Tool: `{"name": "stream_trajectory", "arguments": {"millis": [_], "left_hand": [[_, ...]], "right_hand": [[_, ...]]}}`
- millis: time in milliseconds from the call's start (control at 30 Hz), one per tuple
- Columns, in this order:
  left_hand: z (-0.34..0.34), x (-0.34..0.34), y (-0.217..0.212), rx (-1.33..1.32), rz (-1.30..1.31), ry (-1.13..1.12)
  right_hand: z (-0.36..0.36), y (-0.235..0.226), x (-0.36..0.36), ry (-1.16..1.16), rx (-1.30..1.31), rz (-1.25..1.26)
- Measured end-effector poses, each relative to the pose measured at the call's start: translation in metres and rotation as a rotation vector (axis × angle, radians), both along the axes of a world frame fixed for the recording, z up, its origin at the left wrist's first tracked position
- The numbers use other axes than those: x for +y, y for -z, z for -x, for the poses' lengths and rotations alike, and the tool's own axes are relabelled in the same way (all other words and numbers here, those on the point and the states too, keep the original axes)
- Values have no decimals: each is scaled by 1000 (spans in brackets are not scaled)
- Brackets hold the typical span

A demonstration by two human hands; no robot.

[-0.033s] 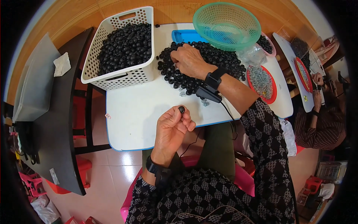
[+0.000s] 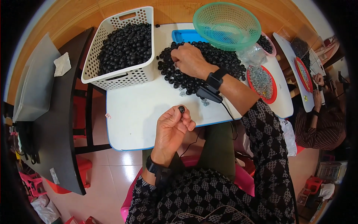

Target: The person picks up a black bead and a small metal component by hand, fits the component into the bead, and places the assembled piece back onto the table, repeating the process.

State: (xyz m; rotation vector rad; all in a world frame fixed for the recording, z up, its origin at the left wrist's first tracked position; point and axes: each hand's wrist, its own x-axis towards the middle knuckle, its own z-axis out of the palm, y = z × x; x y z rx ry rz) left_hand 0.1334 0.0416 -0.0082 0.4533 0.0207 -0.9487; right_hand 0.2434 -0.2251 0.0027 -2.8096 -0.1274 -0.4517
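My left hand [image 2: 172, 125] is raised over the near edge of the white table [image 2: 130, 127], palm up. Its thumb and index finger pinch a small round black piece [image 2: 181, 109] like a hollow bead. My right hand [image 2: 192, 61] reaches to the far left part of a pile of the same black pieces [image 2: 220, 59]. Its fingers are curled down together among them, and whatever the fingertips hold is hidden. Small clear bits [image 2: 205, 102] lie at the pile's near edge.
A white perforated basket [image 2: 140, 72] full of black pieces stands at the left. Behind the pile are a blue tray [image 2: 182, 36] and a green colander [image 2: 227, 46]. To the right sits a red plate [image 2: 273, 89] of small grey parts. A co-worker's hands [image 2: 317, 84] show far right.
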Motion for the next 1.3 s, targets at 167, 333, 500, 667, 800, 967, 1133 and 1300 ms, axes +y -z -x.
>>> {"name": "stream_trajectory", "arguments": {"millis": [167, 333, 500, 667, 800, 967, 1133, 1300], "left_hand": [[10, -4, 4, -2, 4, 4], [29, -10, 1, -29, 37, 7], [55, -23, -13, 45, -17, -18], [84, -27, -20, 5, -31, -5], [102, -27, -27, -12, -16, 0], [120, -21, -29, -19, 1, -12], [131, -12, -31, -17, -8, -19], [136, -5, -32, 10, -9, -27]], "right_hand": [[54, -36, -8, -21, 51, -697], [141, -64, -3, -7, 170, -1303], [203, -70, -2, -15, 209, -1422], [247, -73, 13, -77, 154, -1523], [275, -73, 29, -78, 111, -1459], [303, -68, 46, -82, 80, -1359], [318, -68, 61, -60, -8, -1186], [324, -72, 76, -83, -107, -1157]]}}
